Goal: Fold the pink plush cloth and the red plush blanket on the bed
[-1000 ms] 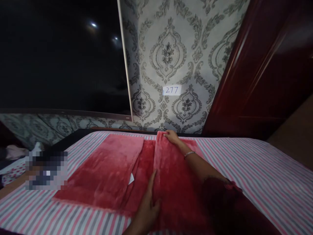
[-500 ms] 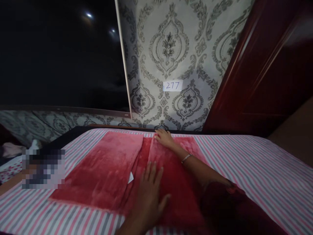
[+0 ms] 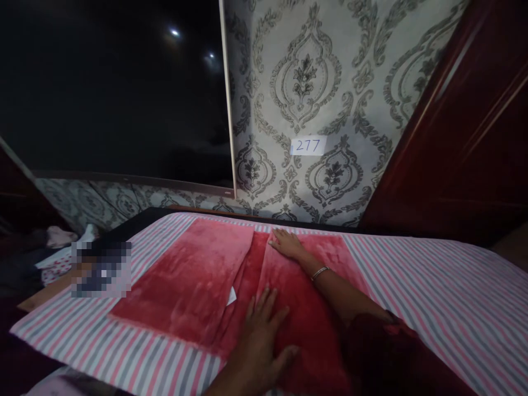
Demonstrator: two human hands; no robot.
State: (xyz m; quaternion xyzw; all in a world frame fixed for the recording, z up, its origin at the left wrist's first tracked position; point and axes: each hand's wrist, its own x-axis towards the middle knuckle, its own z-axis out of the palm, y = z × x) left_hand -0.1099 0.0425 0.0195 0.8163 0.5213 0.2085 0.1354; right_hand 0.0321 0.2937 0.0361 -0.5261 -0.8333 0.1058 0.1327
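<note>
A red plush cloth lies flat, its two sides folded inward so that the edges face each other across a narrow strip in the middle. A small white tag sticks out at the left flap's inner edge. My left hand rests palm down on the near part of the right flap, fingers spread. Farther off, my right hand, with a silver bangle at the wrist, lies flat near the far inner corner of the same flap. Neither hand grips the cloth visibly.
Under the cloth is a pink, grey and white striped sheet. A large black screen and patterned wallpaper with a "277" label stand behind. Dark red wood panelling rises at right. A pixelated patch hides something at left.
The view has swung left, so the scene sits farther right. My left hand has slid slightly nearer to me over the flap; my right hand stays at the far corner.
</note>
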